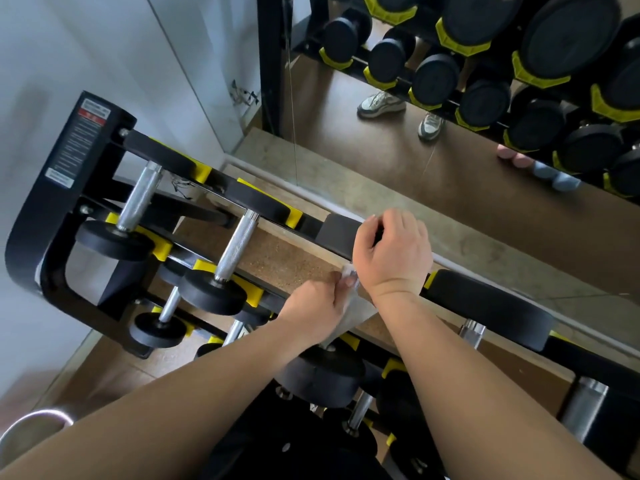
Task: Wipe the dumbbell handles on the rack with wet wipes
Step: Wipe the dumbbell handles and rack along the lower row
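The left hand [313, 306] pinches a thin translucent white wet wipe [349, 277] just beside the right hand [393, 252], which is curled, perhaps on it; I cannot tell.

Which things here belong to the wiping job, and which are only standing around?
For the job:
- thin whitish wet wipe, pinched by the left hand
- knurled silver dumbbell handles
- black-and-yellow steel rack

Just around:
- large wall mirror
- round silver metal rim at lower left

Wall mirror [381, 150], steel bin [31, 424], white wall [69, 46]
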`<state>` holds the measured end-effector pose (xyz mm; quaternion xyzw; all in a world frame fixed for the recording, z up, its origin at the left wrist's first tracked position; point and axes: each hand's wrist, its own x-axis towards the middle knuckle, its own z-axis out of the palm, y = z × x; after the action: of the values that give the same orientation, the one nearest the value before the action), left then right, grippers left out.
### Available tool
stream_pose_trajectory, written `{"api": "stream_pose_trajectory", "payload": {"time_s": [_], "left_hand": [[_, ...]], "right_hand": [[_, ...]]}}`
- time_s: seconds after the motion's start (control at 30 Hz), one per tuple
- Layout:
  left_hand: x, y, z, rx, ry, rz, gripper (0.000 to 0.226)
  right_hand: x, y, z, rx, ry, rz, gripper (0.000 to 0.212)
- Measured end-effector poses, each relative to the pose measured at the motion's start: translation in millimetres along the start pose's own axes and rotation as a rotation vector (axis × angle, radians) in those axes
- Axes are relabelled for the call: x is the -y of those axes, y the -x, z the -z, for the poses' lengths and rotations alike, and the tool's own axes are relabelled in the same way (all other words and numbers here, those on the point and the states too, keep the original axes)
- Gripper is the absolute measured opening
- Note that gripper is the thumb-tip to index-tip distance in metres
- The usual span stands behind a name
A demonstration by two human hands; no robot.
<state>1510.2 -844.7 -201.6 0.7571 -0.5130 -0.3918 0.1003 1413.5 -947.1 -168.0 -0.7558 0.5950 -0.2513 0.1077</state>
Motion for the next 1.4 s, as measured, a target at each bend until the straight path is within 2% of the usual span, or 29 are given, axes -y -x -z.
{"api": "stream_pose_trajectory", "payload": {"time_s": [0.1, 0.17, 0.27, 0.43, 0.53, 0.6, 0.67, 0.73, 0.77, 0.9, 1.0, 1.13, 1.2, 1.27, 1.3, 1.4], "left_hand": [[-9, 18, -5, 0.075, -0.050, -0.026, 0.073], [-20, 20, -16, 0.161, -0.203, 0.058, 0.096], [-26, 5, -32, 0.150, -0.445, 0.153, 0.106], [-24, -2, -21, 0.156, -0.409, 0.189, 0.082], [-19, 0, -6, 0.107, -0.284, 0.136, 0.048], [-17, 0, 1, 0.081, -0.223, 0.143, 0.053], [-10, -2, 8, 0.060, -0.126, 0.228, 0.057], [-3, -6, 14, -0.029, 0.021, 0.333, 0.037], [-1, -8, 16, -0.076, 0.061, 0.341, 0.028], [-21, -16, 10, -0.170, 0.184, 0.252, 0.026], [-40, -9, -2, -0.130, 0.377, 0.288, 0.022], [-19, 16, 11, -0.091, 0.231, 0.162, 0.018], [1, 29, 27, 0.045, 0.139, 0.073, 0.022], [16, 36, 44, 0.156, 0.116, 0.059, 0.027], [22, 34, 50, 0.146, 0.119, 0.093, 0.030], [20, 15, 47, -0.033, 0.120, 0.218, 0.027]], "right_hand": [[0, 0, 0, -0.005, 0.012, 0.007, 0.023], [1, 0, 0, -0.002, 0.022, 0.015, 0.022], [1, 0, 2, -0.011, 0.019, 0.019, 0.022], [3, 0, 2, 0.005, 0.019, 0.017, 0.024], [1, 0, 1, -0.011, 0.010, 0.026, 0.024], [1, 1, 2, -0.015, 0.010, 0.027, 0.023], [1, 0, 4, -0.011, 0.014, 0.027, 0.023], [0, -1, 5, -0.003, 0.016, 0.026, 0.024], [0, -1, 6, 0.003, 0.013, 0.024, 0.024], [2, -1, 6, 0.007, 0.003, 0.009, 0.022], [4, 0, 4, 0.012, 0.010, 0.009, 0.022], [5, 0, 4, 0.039, 0.019, 0.027, 0.024], [4, -1, 5, 0.054, 0.019, 0.026, 0.025], [4, -1, 6, 0.049, 0.025, 0.031, 0.025], [4, -1, 6, 0.047, 0.029, 0.033, 0.025], [3, 0, 6, 0.041, 0.032, 0.021, 0.026]]}}
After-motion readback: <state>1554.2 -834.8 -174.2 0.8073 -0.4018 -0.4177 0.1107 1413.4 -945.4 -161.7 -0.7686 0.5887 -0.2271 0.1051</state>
